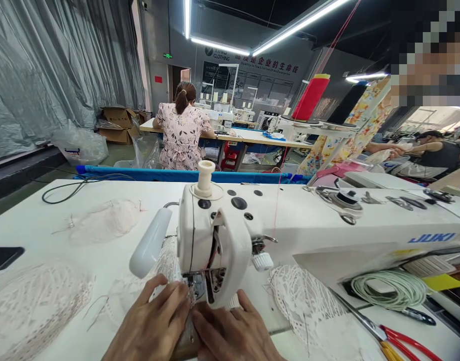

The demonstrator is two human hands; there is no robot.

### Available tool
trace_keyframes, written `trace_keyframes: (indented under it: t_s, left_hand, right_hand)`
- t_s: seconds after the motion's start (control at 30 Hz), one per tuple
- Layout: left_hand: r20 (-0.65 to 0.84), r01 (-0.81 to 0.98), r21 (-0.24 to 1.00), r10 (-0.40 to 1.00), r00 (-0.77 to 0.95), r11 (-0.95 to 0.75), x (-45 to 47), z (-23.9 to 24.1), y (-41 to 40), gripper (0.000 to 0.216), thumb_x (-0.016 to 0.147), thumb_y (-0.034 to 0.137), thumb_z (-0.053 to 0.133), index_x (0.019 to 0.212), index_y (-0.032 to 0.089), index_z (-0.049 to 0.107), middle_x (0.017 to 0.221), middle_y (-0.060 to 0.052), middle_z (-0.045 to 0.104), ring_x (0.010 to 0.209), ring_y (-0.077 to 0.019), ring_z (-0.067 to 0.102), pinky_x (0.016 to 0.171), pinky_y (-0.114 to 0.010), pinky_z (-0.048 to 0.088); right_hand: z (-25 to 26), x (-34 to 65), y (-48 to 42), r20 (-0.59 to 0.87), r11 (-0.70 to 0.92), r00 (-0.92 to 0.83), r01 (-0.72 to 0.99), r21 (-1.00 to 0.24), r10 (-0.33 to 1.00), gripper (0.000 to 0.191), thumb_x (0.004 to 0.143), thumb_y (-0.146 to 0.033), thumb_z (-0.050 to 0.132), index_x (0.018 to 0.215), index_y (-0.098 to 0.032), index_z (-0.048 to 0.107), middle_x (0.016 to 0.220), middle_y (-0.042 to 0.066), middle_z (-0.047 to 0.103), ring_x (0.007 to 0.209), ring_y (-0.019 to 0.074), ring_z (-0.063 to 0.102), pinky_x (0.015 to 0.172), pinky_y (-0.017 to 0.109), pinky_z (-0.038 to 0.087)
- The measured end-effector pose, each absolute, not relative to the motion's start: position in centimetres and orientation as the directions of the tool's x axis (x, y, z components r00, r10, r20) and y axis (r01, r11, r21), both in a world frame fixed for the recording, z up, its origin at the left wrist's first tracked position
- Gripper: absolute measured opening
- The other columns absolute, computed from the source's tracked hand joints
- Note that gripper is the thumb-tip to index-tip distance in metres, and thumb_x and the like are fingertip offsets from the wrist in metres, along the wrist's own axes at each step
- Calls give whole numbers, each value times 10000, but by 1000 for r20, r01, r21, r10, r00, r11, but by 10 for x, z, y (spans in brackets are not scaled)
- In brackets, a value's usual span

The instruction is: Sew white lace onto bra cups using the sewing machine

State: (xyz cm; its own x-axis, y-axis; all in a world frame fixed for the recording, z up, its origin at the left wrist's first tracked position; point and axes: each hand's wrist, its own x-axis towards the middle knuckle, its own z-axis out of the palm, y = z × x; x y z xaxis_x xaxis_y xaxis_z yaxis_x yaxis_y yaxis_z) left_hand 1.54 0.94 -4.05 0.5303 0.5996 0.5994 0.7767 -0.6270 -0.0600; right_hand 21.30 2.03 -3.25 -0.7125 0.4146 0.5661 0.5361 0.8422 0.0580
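Note:
A white sewing machine [215,235] stands in front of me, its needle area just beyond my fingertips. My left hand [155,316] is left of the presser foot [198,286], fingers bent and pressed together on a piece of white lace fabric [166,260]. Part of that lace shows behind the machine head and the rest is under my hand. My right hand [233,328] lies just right of the needle area, fingers curled at the near edge of the work. Its fingertips almost meet those of my left hand. What they pinch is mostly hidden.
More lace pieces [38,301] lie at left, and another lace piece [305,301] at right. Red-handled scissors [399,341] and a coiled pale cord [390,290] are at lower right. A grey lamp [151,243] juts left of the machine. A person [183,128] sits ahead.

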Motion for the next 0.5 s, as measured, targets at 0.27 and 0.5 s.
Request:
trace_keyframes:
  t_s: [0.27,0.5]
  left_hand:
    - [624,716,14,565,539,-698,13,-44,10,314,961,163,320,941,178,633,914,-12,688,784,-124,578,953,-328,256]
    - [597,735,-6,588,547,-678,10,-55,14,273,921,156,367,1065,174,597,761,3,666,710,-150,560,947,-368,259]
  right_hand:
    - [-19,214,19,602,856,-682,518,-4,415,327,969,-364,331,1049,-161,575,784,46,629,639,153,536,629,314,360]
    - [-24,212,20,570,859,-717,511,38,401,240,924,-313,417,982,-159,592,754,29,605,584,152,493,592,314,349]
